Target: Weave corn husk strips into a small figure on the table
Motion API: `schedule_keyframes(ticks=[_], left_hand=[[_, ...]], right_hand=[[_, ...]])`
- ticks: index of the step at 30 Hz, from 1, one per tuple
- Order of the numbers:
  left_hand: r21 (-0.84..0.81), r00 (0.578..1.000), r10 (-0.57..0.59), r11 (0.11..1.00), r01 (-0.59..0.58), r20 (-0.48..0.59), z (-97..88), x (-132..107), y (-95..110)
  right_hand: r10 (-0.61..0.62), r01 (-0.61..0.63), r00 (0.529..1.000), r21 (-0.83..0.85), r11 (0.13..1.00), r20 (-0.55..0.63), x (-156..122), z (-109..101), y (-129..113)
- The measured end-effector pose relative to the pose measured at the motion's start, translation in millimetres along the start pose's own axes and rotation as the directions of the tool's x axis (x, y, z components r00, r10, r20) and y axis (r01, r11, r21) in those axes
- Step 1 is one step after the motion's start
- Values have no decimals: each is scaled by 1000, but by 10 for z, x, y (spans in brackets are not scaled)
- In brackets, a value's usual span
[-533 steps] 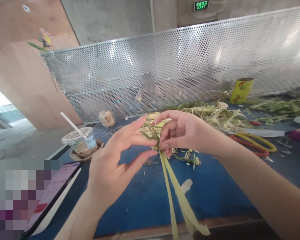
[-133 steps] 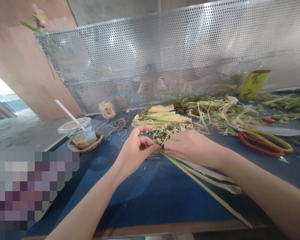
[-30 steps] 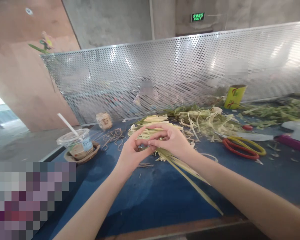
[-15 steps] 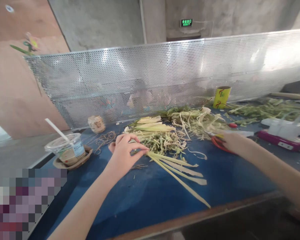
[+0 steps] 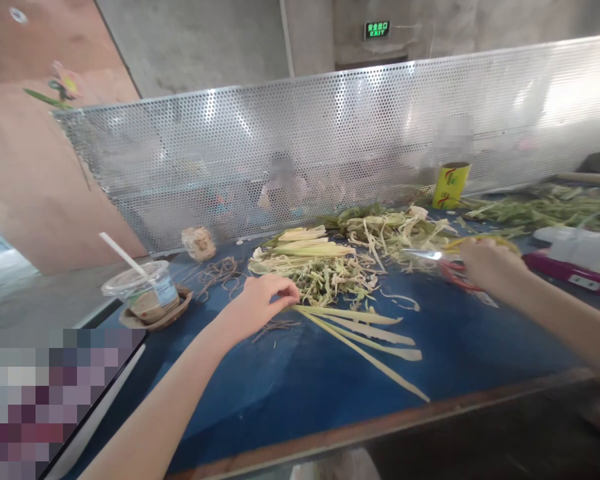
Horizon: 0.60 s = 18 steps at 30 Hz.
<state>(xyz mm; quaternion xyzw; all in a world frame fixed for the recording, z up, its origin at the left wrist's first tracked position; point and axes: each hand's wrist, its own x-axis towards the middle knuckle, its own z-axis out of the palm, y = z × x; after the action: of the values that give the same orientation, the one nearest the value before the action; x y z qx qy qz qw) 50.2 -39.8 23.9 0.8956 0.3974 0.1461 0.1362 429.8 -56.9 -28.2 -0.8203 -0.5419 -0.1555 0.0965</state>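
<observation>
1. Near the middle of a blue tabletop with a brown front edge (image 5: pixel 280 407), a person's left hand (image 5: pixel 267 299) pinches the gathered end of long, flat, pale yellow-green plant strips (image 5: pixel 375 332). The strips fan toward the right part of the front edge, the longest tip nearest it.

2. Farther right, the right hand (image 5: pixel 490 263) has its grip curled around metal-bladed scissors with red and yellow loop handles (image 5: pixel 433 255). The blades point left, toward the tangled heap of pale and green plant shreds (image 5: pixel 405 230) along the far edge; blur hides whether they touch it.

3. Just beyond the pinch lies a loose pile of small, curled, grey-green plant scraps (image 5: pixel 335 279), with a stack of pale yellow leaf pieces (image 5: pixel 313 248) behind it. Thin brown twine (image 5: pixel 223 275) coils toward the left edge, near a lidded clear plastic cup with a white straw (image 5: pixel 155 293).

4. The pinch looks narrow: should it slacken, the strips could slip apart and spread. Blades brought close to the gathered end could nick the left fingertips or sever a wrong strip. The scissors could also snag the heap, dragging shreds across.
</observation>
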Motion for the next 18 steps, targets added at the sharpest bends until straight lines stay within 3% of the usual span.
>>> schedule_keyframes(ticks=[5, 8, 11, 15, 18], left_hand=[[-167, 996, -63, 983, 72, 57, 10, 2, -137], [-232, 994, -78, 968, 94, 78, 51, -4, -228], [-309, 993, -54, 947, 84, 105, 58, -20, -262], [-226, 989, 25, 974, 8, 145, 26, -53, -249], [-82, 981, 102, 993, -89, 166, 43, -60, -257]], right_hand=[[64, -59, 997, -111, 992, 50, 68, -219, 100], [152, -139, 983, -124, 982, 105, 160, -226, 233], [236, -222, 968, -143, 965, 86, 183, -214, 300], [74, -73, 986, -8, 997, 150, 53, -279, 159], [-168, 145, 976, 167, 975, 135, -139, -354, -92]])
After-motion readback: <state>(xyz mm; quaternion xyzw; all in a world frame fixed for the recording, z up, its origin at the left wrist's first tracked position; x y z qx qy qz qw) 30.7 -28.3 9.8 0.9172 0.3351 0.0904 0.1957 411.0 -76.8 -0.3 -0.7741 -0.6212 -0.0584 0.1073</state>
